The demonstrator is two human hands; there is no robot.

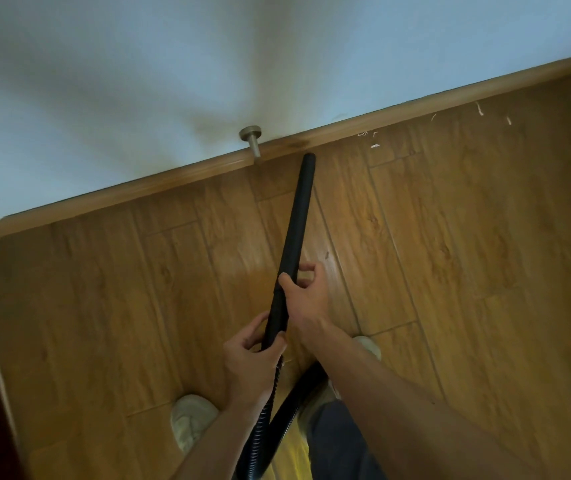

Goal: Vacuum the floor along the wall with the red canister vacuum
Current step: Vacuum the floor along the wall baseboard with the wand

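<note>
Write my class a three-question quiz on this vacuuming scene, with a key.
1. True or false: the left hand and right hand both grip the black wand.
2. The white scraps lie: A) to the right of the wand's tip, B) to its left, C) touching it.
3. Which hand is nearer the wand's tip?
Key: 1 true; 2 A; 3 the right hand.
</note>
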